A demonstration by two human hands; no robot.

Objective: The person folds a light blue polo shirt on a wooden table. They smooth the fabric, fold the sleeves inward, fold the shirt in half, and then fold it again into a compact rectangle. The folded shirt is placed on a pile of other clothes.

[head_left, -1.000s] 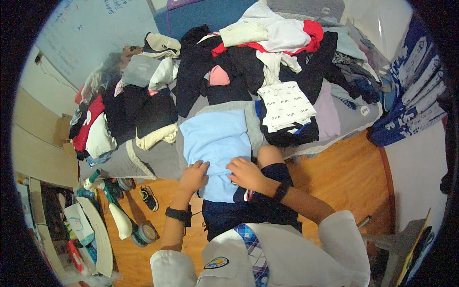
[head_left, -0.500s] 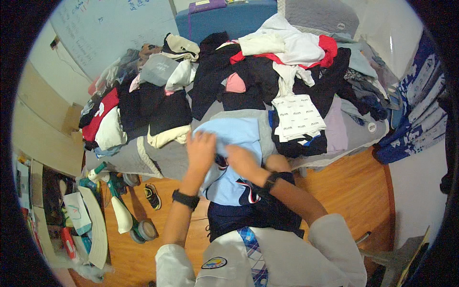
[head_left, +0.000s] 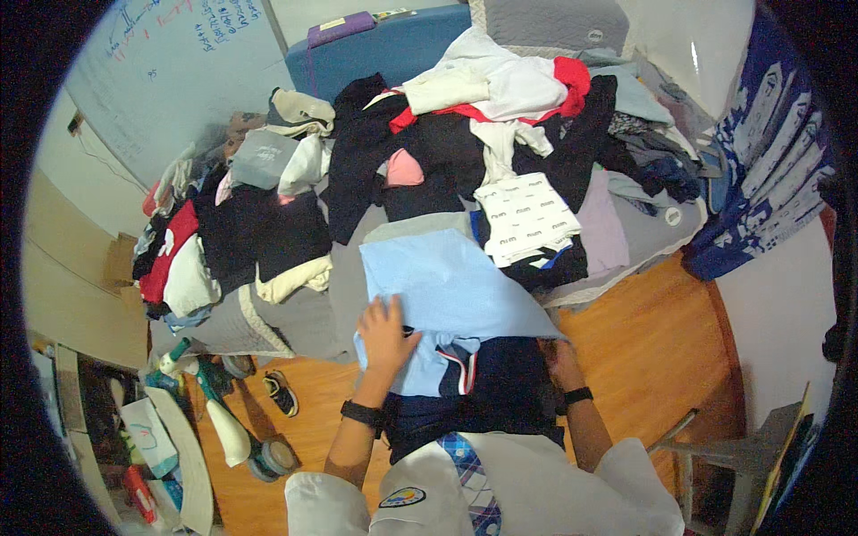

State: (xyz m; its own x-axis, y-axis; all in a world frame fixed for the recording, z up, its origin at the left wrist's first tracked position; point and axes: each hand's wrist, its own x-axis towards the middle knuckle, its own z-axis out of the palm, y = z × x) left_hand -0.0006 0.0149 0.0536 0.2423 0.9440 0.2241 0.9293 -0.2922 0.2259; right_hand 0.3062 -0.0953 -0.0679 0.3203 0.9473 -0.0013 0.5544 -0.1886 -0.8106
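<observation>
Light blue, lay spread from a pair of dark shorts (head_left: 509, 380) to the near edge of a grey bed (head_left: 344, 308) in the form of a soft garment (head_left: 447, 277), with a navy strip (head_left: 468, 364) edged in white and red toward its near end. Was steadied at left by the left hand (head_left: 384, 339), seen with fingers splayed on top and clenched on nothing. Was drawn at right into a taut corner by the right hand (head_left: 559, 362), apparently pinched on the edge, though with fingertips too shaded to make out fully. Half a second earlier, had been worked by both hands close together over the middle; since then, had been pulled open toward the right. Meant, by all appearances, a broader, smoother right side, against a near left part as yet bunched around the strip. Overlapped a grey garment (head_left: 416, 230) at the far end, just left of a white patterned cloth (head_left: 527, 210) and nearer than a heap of black clothes (head_left: 429, 147).
</observation>
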